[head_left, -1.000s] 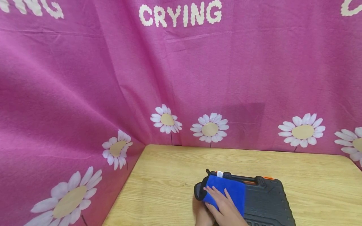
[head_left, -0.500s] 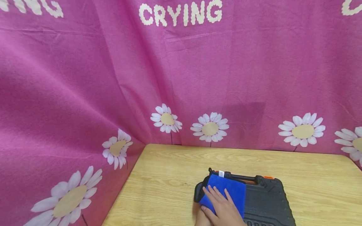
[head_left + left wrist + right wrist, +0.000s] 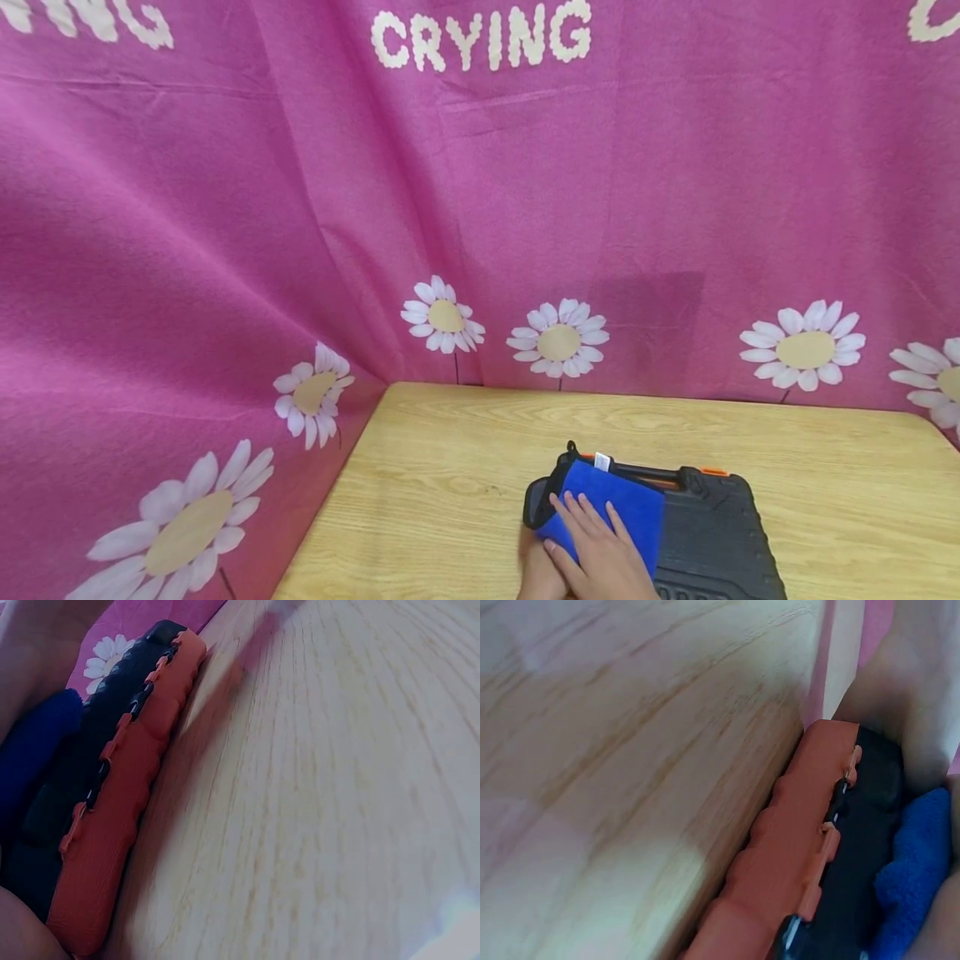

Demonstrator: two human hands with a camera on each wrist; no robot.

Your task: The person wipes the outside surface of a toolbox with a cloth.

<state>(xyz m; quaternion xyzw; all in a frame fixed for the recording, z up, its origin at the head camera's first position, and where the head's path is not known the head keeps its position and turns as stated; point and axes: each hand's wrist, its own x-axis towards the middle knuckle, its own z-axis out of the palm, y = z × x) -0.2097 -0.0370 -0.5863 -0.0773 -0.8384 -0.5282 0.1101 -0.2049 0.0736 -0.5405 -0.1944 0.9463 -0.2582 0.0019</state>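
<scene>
A blue cloth piece with black edging, a loop and a white tag [image 3: 602,461] lies over the left part of a black case [image 3: 708,533]. My right hand [image 3: 603,554] rests on the blue cloth [image 3: 641,508], palm down with its fingers spread. Beside and partly beneath it is my left hand [image 3: 542,573], at the case's left edge; its fingers are hidden. Both wrist views show the case's orange side [image 3: 124,817] [image 3: 772,847] with the blue cloth [image 3: 34,754] [image 3: 922,862] on top, and bare skin at the frame edges.
The case lies on a light wooden table [image 3: 435,475], with its handle [image 3: 637,473] towards the back. A pink curtain [image 3: 487,217] with white daisies and lettering hangs behind the table and along its left side.
The blue cloth has shifted a little to the right over the case, its loop and tag with it. My right hand has stayed on it with fingers spread.
</scene>
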